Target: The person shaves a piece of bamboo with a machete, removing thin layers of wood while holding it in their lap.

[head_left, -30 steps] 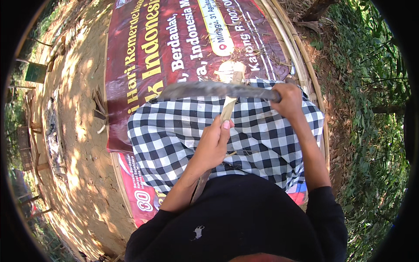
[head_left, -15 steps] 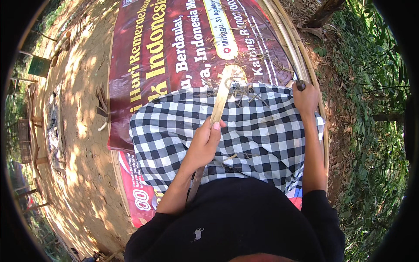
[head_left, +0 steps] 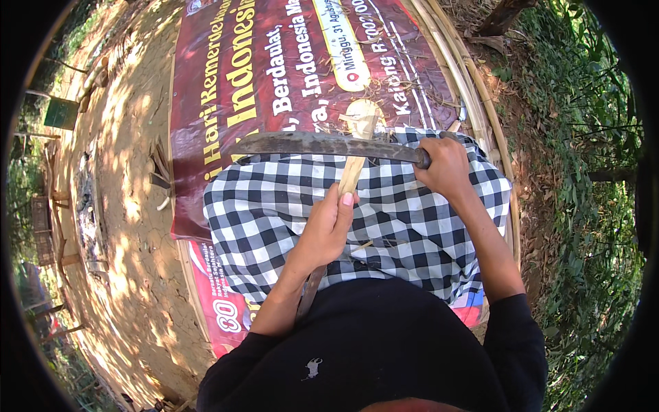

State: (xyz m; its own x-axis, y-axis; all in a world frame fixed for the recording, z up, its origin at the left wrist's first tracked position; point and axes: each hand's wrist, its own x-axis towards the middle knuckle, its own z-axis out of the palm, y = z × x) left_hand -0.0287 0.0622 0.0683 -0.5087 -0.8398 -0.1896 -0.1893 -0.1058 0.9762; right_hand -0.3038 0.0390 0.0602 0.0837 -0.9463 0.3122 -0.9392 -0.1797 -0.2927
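Note:
My left hand (head_left: 327, 225) is closed around a pale split strip of wood or bamboo (head_left: 351, 176), which points away from me above my lap. A darker length (head_left: 311, 292) shows below that wrist; whether it is the same piece I cannot tell. In my right hand (head_left: 445, 167) is the dark handle of a machete. Its long, dark, slightly curved blade (head_left: 302, 145) lies level across the strip, tip to the left, beyond my left fingers. A black-and-white checked cloth (head_left: 412, 213) covers my lap, with a few shavings on it.
A dark red printed banner (head_left: 206, 117) is spread under and ahead of me, strewn with thin shavings. Bamboo poles (head_left: 473, 86) edge it on the right, with green plants (head_left: 583, 226) beyond. On the left, bare earth (head_left: 130, 226) holds some sticks (head_left: 160, 167).
My right hand has come in leftward from the right edge, swinging the machete from pointing away to lying across the strip. My left hand has barely shifted.

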